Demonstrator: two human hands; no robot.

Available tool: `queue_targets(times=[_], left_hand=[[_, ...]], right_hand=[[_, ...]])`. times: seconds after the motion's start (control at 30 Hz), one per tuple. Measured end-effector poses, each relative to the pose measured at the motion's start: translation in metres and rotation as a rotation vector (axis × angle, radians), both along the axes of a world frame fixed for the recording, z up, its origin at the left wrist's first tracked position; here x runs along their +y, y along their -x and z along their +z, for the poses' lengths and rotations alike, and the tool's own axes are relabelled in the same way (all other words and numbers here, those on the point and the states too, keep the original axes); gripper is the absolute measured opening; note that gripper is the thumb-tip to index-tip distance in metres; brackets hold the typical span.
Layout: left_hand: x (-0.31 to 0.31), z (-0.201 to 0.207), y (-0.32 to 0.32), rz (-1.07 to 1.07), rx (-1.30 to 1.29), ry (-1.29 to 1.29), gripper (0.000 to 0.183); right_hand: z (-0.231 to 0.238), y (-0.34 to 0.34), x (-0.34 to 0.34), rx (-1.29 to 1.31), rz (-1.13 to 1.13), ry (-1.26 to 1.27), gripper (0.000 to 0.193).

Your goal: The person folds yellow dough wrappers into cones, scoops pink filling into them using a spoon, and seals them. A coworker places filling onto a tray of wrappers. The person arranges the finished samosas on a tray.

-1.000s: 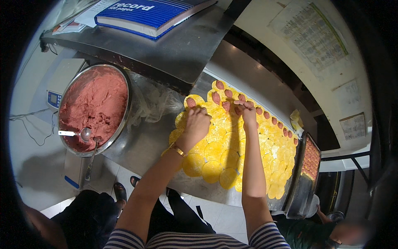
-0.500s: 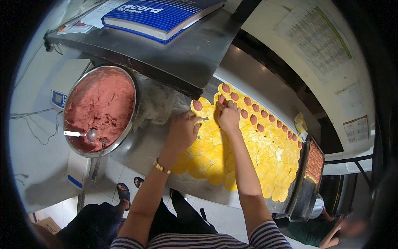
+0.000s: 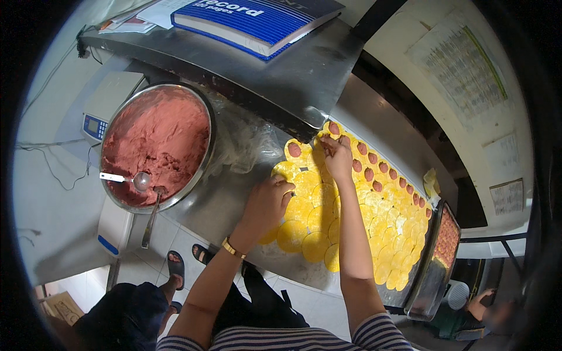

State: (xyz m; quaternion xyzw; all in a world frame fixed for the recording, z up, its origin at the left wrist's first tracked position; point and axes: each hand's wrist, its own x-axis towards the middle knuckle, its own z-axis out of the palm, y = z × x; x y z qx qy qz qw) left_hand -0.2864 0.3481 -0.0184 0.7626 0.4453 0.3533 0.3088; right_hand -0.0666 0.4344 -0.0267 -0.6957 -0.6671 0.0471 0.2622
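Note:
Rows of overlapping round yellow dough wrappers cover the metal table. Small lumps of pink filling sit on many in the far rows. At the far left end of the rows, my right hand has its fingertips pinched together low over a wrapper; what they hold is hidden. My left hand, with a gold-coloured band at the wrist, hovers over the left edge of the wrappers. Its fingers are curled in, and their contents do not show. Just beyond it lies a wrapper with a pink lump.
A steel bowl of pink filling, with a measuring scoop and a spoon, stands left on a scale. A shelf carrying a blue record book overhangs the far side. A filled tray stands right; other people are nearby.
My left hand has drawn back toward me, away from the filled wrapper at the far left. My right hand stays at the same end of the rows. The whole view has shifted slightly.

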Motion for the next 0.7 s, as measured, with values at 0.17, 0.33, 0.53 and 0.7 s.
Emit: queue_targets(times=[0.17,0.33,0.53,0.7], left_hand=[[-0.006,0.006,-0.001,-0.012,0.073,-0.049,0.017],[-0.036,0.004,0.020,-0.029,0.217,0.040,0.015],[-0.092,-0.004,0.060,-0.070,0.210,0.229,0.019],[-0.123,-0.007,0.084,-0.156,0.162,0.390,0.020]], right_hand=[[-0.015,0.008,0.012,-0.034,0.144,0.009,0.019],[-0.034,0.022,0.025,-0.144,0.138,-0.039,0.014],[-0.026,0.027,0.037,0.452,0.061,0.164,0.014],[-0.015,0.038,0.043,0.699,-0.089,0.236,0.009]])
